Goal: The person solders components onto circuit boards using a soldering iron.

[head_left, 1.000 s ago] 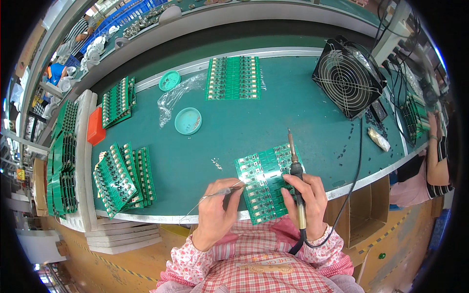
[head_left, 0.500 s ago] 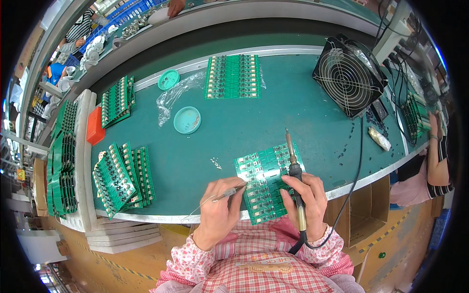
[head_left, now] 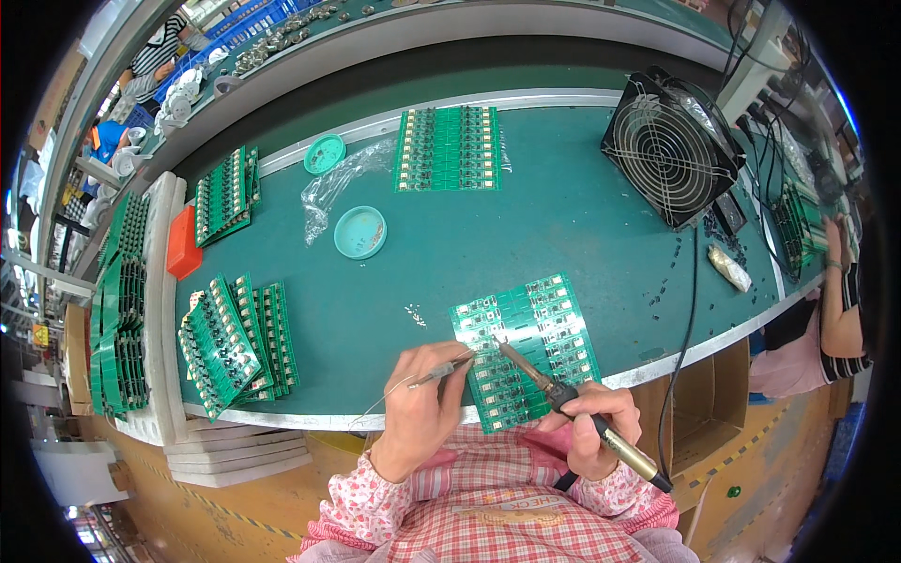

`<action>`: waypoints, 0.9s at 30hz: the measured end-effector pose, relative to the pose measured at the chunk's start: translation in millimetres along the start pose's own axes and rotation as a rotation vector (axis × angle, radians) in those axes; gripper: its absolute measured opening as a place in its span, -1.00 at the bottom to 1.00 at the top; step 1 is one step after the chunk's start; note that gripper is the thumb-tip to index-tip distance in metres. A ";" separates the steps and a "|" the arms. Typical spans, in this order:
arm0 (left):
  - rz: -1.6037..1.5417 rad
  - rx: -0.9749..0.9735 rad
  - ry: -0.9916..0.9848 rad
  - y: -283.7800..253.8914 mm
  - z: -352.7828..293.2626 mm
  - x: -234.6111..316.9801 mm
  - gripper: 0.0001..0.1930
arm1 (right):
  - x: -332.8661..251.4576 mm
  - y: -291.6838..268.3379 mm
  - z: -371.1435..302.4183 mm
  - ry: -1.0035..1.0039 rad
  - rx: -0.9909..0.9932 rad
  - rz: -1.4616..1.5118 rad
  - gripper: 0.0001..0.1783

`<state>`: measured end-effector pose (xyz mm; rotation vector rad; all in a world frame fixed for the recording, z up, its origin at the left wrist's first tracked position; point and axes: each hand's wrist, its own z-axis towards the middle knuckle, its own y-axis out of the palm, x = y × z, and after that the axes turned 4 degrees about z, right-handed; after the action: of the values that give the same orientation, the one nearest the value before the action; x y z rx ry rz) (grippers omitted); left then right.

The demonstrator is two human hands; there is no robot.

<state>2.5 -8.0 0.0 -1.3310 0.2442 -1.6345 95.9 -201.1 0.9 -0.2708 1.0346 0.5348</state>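
My right hand point(head_left: 601, 422) is closed around a soldering iron point(head_left: 563, 394), its handle slanting down to the right. The metal tip points up-left over a green circuit board panel point(head_left: 554, 366) with rows of small parts. It appears to reach the board's left rows; contact is hard to make out. My left hand point(head_left: 422, 399) pinches a slim grey tube-like tool point(head_left: 441, 371) at the panel's left edge, and thin wire point(head_left: 375, 403) trails from its back end. The panel lies near the table's front edge, its lower end close to my apron.
Stacked panels stand at left point(head_left: 235, 347), with another panel point(head_left: 449, 150) at the back. Two turquoise dishes point(head_left: 360, 233) and a plastic film sheet point(head_left: 328, 192) lie left of centre. A black fan point(head_left: 671, 150) stands back right; the iron's cord point(head_left: 690, 338) hangs over the front edge.
My right hand has turned the soldering iron from upright to slanting, bringing its tip down and left over the panel. My left hand and the panel stay nearly in place.
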 end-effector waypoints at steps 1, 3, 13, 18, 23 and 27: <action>-0.002 0.002 0.001 -0.2 0.2 0.3 -0.76 | -1.4 0.1 1.0 -0.008 -0.025 0.000 -0.86; 0.000 -0.002 0.002 -0.5 0.4 0.4 -0.76 | -2.7 0.6 1.7 -0.016 -0.048 0.000 -0.86; 0.000 -0.011 -0.018 -1.1 0.1 1.7 -0.76 | -6.4 0.6 3.0 0.040 -0.090 -0.009 -0.87; 0.000 -0.009 -0.013 -2.0 0.1 1.5 -0.76 | -2.9 1.3 2.9 0.061 -0.100 -0.008 -0.88; 0.013 -0.017 -0.011 -1.2 -1.1 0.4 -0.76 | 2.5 2.2 1.3 0.212 -0.096 -0.109 -0.90; -0.012 -0.008 -0.023 -0.7 0.0 1.7 -0.76 | 4.8 4.6 1.3 0.238 -0.095 -0.088 -0.91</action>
<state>2.2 -9.0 1.6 -1.3587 0.2303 -1.6289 96.3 -195.3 -2.5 -0.4706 1.2236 0.4802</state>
